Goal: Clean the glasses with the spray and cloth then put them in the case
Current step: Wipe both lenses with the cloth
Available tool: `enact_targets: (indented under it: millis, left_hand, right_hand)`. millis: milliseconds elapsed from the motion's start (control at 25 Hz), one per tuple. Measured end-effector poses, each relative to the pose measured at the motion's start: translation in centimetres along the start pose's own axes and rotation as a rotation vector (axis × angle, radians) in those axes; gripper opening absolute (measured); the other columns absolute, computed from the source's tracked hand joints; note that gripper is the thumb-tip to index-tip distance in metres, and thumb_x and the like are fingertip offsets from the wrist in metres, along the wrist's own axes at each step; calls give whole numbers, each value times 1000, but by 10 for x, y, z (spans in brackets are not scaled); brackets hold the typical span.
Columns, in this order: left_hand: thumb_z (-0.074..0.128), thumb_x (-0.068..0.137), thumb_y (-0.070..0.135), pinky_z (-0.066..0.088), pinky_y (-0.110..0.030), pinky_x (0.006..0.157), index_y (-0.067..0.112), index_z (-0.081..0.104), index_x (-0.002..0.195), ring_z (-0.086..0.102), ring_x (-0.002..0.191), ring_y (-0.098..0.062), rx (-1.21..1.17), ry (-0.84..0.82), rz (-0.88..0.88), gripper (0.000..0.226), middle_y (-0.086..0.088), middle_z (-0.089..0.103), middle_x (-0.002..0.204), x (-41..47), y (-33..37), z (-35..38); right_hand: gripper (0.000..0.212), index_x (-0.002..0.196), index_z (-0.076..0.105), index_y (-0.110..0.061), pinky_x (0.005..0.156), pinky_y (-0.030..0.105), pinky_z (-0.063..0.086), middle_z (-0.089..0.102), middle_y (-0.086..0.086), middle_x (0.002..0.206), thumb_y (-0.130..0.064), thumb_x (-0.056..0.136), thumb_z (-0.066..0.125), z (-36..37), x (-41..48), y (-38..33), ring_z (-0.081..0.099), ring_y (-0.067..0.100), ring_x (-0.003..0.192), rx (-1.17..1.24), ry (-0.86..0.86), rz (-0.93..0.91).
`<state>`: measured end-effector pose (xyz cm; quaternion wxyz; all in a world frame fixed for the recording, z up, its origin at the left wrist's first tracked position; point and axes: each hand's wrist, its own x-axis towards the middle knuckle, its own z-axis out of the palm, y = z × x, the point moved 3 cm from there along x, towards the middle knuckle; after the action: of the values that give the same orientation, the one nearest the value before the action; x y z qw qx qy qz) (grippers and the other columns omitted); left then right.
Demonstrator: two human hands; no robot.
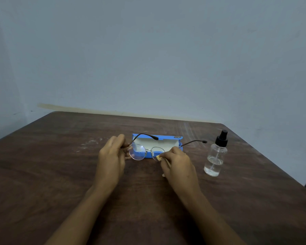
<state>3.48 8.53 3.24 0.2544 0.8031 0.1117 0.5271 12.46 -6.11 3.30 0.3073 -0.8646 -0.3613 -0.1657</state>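
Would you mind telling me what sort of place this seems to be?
Probably a plain room at home or in an office, not a workshop: a dark wooden table pushed against a bare pale blue wall, holding only a blue glasses case and a spray bottle.

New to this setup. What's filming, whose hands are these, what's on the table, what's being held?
There is no robot here: a person works with bare hands, and the single picture comes from a wide-angle camera on their head, looking forward and down.

On the brown wooden table lie an open blue glasses case with a pale lining and, to the right, a clear spray bottle with a black pump top, standing upright.

The left hand grips the round-lensed glasses at one end of the frame, temples unfolded, in front of the case. The right hand presses a small tan cloth against the other lens. The glasses are not yet in the case.
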Motion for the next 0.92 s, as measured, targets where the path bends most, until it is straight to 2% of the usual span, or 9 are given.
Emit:
enact_targets:
  millis: [80,160,240,320,400,560,720,840,920]
  left_hand:
    - [40,63,-25,34,1,54,4,42,65,41,62,-8,19,6,-55,29,-11,48,68,2,-1,-1]
    - [41,67,-23,40,-5,53,9,40,65,46,62,-14,2,19,-106,33,-14,52,71,3,-5,-3]
    - [44,74,-18,53,-23,60,7,40,66,58,70,-26,-50,37,-169,27,-14,57,75,5,-12,-3]
    - [52,82,-6,57,-43,65,5,47,70,64,72,-28,-113,54,-263,17,-13,61,77,7,-17,-4]
    - [56,85,6,60,-39,63,5,51,76,67,65,-18,-218,42,-382,11,-15,62,77,6,-15,-3]
    - [56,86,11,51,-12,46,4,51,78,65,51,-7,-345,27,-498,12,-14,60,71,5,-4,-1]
    - [55,86,8,51,-15,43,11,46,69,60,45,-1,-459,-7,-548,19,-11,56,67,5,-3,0]
    - [54,86,5,50,-16,41,10,48,68,55,42,-1,-579,-22,-590,19,-8,53,63,6,-1,2]
    - [54,86,5,49,-16,41,8,49,68,53,40,-1,-647,-25,-612,19,-6,52,59,7,1,3]
  right_hand:
    - [20,97,67,-19,60,25,33,56,-3,92,-25,88,50,-3,-1,-1,53,13,88,35,23,17]
    - [14,86,69,-19,54,19,30,54,-7,81,-22,83,55,-5,-1,-1,50,7,73,108,60,58]
    - [10,73,68,-19,53,14,31,54,-8,73,-16,78,60,-8,0,-1,50,4,64,263,115,102]
    - [18,63,64,-21,54,10,36,58,-8,68,-8,75,62,-13,1,-1,52,2,60,481,199,144]
    - [27,61,62,-24,54,8,38,62,-9,66,-2,77,60,-18,2,1,52,-1,58,752,236,212]
    - [33,61,65,-21,53,18,42,65,-11,62,-1,85,54,-18,3,6,55,5,62,1206,214,395]
    - [25,74,63,-12,43,16,46,68,-4,63,3,87,47,-16,6,4,60,3,54,1473,94,452]
    - [20,88,61,-12,45,18,50,65,6,80,5,85,50,-12,7,5,62,7,57,1501,52,434]
    - [21,86,58,-16,42,20,49,62,7,81,4,84,51,-11,7,5,60,9,54,1512,27,429]
